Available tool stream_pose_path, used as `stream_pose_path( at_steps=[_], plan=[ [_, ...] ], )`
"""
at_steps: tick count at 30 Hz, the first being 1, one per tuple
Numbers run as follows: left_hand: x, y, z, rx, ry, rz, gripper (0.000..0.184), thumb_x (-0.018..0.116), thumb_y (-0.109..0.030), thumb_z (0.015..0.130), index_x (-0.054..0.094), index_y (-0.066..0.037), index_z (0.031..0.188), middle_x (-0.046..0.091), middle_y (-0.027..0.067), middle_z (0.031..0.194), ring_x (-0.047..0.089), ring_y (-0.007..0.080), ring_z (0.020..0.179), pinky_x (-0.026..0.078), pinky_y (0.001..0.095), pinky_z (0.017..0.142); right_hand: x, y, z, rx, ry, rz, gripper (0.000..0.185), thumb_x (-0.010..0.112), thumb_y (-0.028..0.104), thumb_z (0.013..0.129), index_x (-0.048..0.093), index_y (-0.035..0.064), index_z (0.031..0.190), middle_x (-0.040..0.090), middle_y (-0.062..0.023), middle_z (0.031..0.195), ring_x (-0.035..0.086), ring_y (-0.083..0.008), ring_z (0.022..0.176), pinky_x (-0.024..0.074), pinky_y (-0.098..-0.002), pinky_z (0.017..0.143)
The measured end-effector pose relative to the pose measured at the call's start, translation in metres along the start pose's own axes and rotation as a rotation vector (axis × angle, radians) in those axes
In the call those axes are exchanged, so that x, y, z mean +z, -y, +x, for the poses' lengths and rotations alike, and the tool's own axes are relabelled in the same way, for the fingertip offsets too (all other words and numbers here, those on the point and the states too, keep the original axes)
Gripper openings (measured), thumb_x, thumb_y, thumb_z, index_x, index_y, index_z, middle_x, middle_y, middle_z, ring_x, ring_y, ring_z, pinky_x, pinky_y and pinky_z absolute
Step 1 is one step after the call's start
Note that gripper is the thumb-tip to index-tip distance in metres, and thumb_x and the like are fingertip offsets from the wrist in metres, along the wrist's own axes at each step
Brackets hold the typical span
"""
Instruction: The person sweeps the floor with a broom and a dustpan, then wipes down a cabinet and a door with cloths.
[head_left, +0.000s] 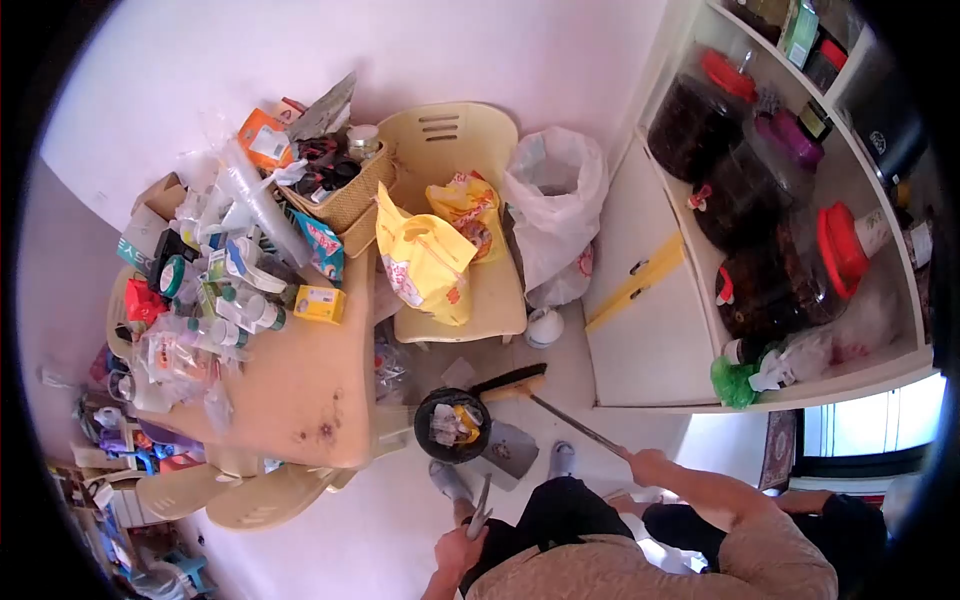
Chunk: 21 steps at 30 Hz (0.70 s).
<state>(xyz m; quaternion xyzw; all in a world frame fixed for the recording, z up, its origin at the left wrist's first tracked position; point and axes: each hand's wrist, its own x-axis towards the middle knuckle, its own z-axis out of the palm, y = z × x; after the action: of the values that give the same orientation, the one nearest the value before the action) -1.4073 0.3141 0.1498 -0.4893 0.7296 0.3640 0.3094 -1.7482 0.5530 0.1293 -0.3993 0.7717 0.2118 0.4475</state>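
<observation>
My right hand (pixel 650 467) is closed round the long handle of a broom (pixel 580 425). The broom's dark bristles (pixel 508 377) are down by the floor, just beyond a black bin (pixel 424 440) with wrappers and paper in it. At the lower middle, my left hand (pixel 458 551) is wrapped round the grey handle of a dustpan (pixel 511 456). The grey pan lies close to the right side of the bin, in front of my feet. A small pale piece (pixel 459 373) is on the floor behind the bin.
A cluttered table (pixel 300 385) stands left, with chairs (pixel 270 498) tucked by it. Behind are a chair (pixel 495 318) bearing yellow bags and a white plastic bag (pixel 560 215). A cabinet (pixel 650 350) with large jars is right. Another person's dark clothing (pixel 850 535) shows at lower right.
</observation>
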Motion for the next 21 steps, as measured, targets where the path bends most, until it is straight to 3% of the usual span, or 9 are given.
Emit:
stream_pose_path(
  at_steps=[4,6,10,12,14,16,19,21],
  plan=[
    [-0.006,0.008,0.007,0.049,-0.017,-0.002,0.046,0.053,-0.056,0.084,0.067,-0.013,0.093,0.067,0.0174,0.086,0.064,0.0373,0.083,0.05,0.0462,0.073,-0.026,0.012,-0.033,0.019,-0.046,0.103,0.061,0.05,0.019,0.087,0.029,0.0138,0.144,0.065,-0.0189,0.088,0.064,-0.0376,0.083,0.0493,-0.0493,0.069],
    [-0.006,0.006,0.009,0.068,-0.023,-0.008,0.046,0.053,-0.056,0.083,0.068,-0.014,0.093,0.067,0.0173,0.085,0.064,0.0373,0.083,0.05,0.0462,0.073,-0.049,0.036,-0.035,0.031,-0.016,0.154,0.056,0.046,0.021,0.089,0.031,0.0128,0.142,0.065,-0.0204,0.088,0.064,-0.0383,0.08,0.0495,-0.0501,0.068],
    [-0.004,0.0,0.013,0.065,-0.028,-0.062,0.045,0.055,-0.055,0.083,0.068,-0.014,0.094,0.067,0.0176,0.085,0.064,0.0377,0.083,0.05,0.0464,0.074,-0.083,0.071,0.023,-0.093,-0.199,0.057,0.047,0.041,0.018,0.092,0.037,0.0125,0.139,0.065,-0.0207,0.084,0.064,-0.0387,0.074,0.0493,-0.0507,0.064],
    [-0.003,-0.001,0.013,0.044,-0.02,-0.07,0.045,0.055,-0.055,0.083,0.068,-0.014,0.094,0.067,0.0177,0.085,0.064,0.0379,0.083,0.05,0.0465,0.074,-0.098,0.085,0.071,-0.208,-0.463,0.071,0.034,0.044,0.018,0.09,0.05,0.009,0.122,0.065,-0.018,0.077,0.065,-0.0368,0.071,0.0497,-0.0502,0.059],
    [-0.003,-0.002,0.012,0.071,-0.035,-0.069,0.045,0.054,-0.055,0.083,0.068,-0.013,0.093,0.067,0.0177,0.086,0.063,0.0384,0.084,0.049,0.0466,0.075,-0.105,0.088,0.135,-0.251,-0.465,0.011,0.042,0.037,0.014,0.093,0.042,0.0128,0.135,0.063,-0.0216,0.081,0.063,-0.0387,0.074,0.0502,-0.0499,0.064],
    [-0.009,-0.007,0.009,0.049,-0.024,-0.048,0.045,0.054,-0.055,0.083,0.067,-0.013,0.091,0.067,0.0179,0.086,0.063,0.0386,0.084,0.049,0.0466,0.075,-0.128,0.089,0.172,-0.146,-0.373,0.013,0.039,0.037,0.018,0.095,0.045,0.0128,0.132,0.063,-0.0186,0.082,0.064,-0.0373,0.075,0.0512,-0.0489,0.065],
    [-0.009,-0.005,0.011,0.035,0.005,-0.015,0.046,0.053,-0.056,0.084,0.067,-0.012,0.09,0.067,0.0184,0.086,0.063,0.0389,0.085,0.049,0.0467,0.075,-0.163,0.076,0.161,-0.144,-0.282,-0.071,0.036,0.038,0.021,0.096,0.046,0.0144,0.131,0.064,-0.0158,0.087,0.065,-0.0353,0.079,0.0518,-0.0471,0.067],
    [-0.011,-0.005,0.012,0.036,0.015,-0.002,0.047,0.053,-0.056,0.084,0.066,-0.011,0.089,0.067,0.0188,0.086,0.063,0.039,0.085,0.049,0.0468,0.076,-0.114,0.028,0.214,-0.161,-0.345,-0.097,0.039,0.039,0.022,0.095,0.043,0.0162,0.133,0.065,-0.015,0.089,0.065,-0.0343,0.082,0.0518,-0.0463,0.068]
  ],
)
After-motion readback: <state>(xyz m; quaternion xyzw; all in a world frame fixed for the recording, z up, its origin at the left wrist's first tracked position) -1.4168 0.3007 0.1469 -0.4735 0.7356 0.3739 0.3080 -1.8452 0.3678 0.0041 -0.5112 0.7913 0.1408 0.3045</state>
